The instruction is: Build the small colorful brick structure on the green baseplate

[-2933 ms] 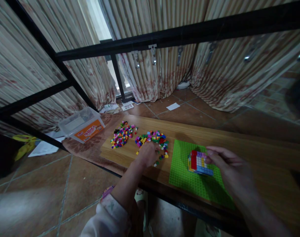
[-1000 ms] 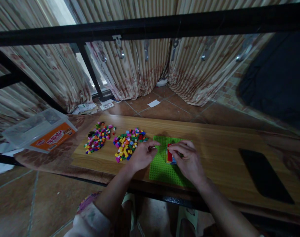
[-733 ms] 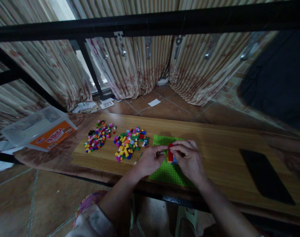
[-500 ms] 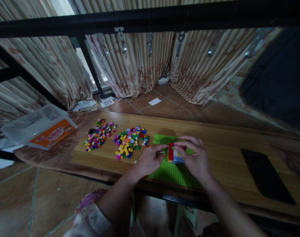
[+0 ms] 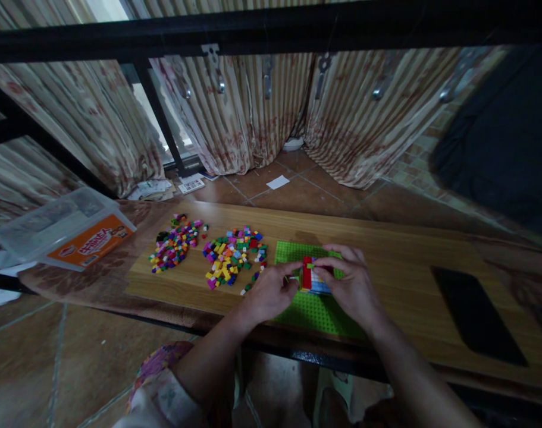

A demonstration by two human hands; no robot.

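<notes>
A small block build of toy bricks (image 5: 319,283), red along its left side with white and light blue rows beside it, sits on a green studded baseplate (image 5: 315,318). My right hand (image 5: 353,282) reaches over the build from the right, thumb and forefinger pinched on a small green brick (image 5: 310,267) at the red top. At the build's left side is my left hand (image 5: 271,290), forefinger stretched to its edge and thumb apart below. The other left fingers are curled and partly hidden. My right fingers cover the build's right part.
Two heaps of loose bricks, a nearer one (image 5: 232,255) and a farther one (image 5: 176,241), lie left on the wooden board (image 5: 395,255). A clear plastic box (image 5: 65,220) with an orange label stands at far left. A dark flat slab (image 5: 478,315) lies right. A black bar (image 5: 271,35) crosses above.
Both hands stay at the build, with only slight finger movement over the red top. The whole view has shifted slightly.
</notes>
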